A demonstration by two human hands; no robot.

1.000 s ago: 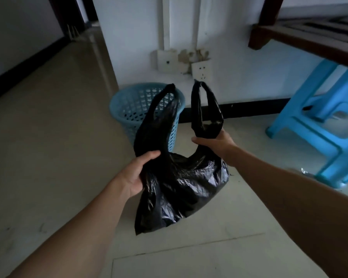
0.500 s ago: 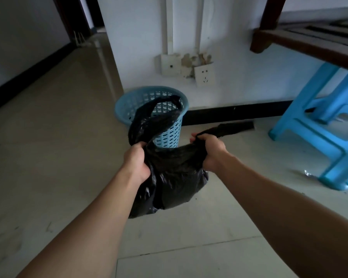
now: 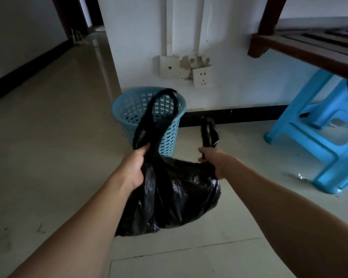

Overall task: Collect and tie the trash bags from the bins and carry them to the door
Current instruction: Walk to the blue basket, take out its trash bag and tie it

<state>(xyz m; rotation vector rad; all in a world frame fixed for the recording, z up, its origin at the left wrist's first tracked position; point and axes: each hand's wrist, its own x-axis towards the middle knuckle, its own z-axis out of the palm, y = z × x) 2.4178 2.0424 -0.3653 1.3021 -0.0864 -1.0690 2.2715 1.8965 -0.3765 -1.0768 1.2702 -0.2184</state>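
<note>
Ahead of you, the blue basket (image 3: 149,115) stands against the white wall (image 3: 229,81) — no way through there. At your right, a blue stool (image 3: 317,137) and a wooden frame (image 3: 301,47) crowd the corner. Bare floor (image 3: 48,137) opens leftward — toward the corridor.

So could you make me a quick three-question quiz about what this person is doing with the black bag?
1. True or false: the black trash bag is sitting inside the blue basket bin.
2. Which hand grips the handle loop that rises in front of the bin? A) left hand B) right hand C) neither
3. Fill in: the blue plastic stool stands on the ____ side of the view.

Key:
1. False; it is held up in front of the bin.
2. A; the right hand holds the other handle, which is bunched.
3. Right, partly under the wooden furniture.
</note>
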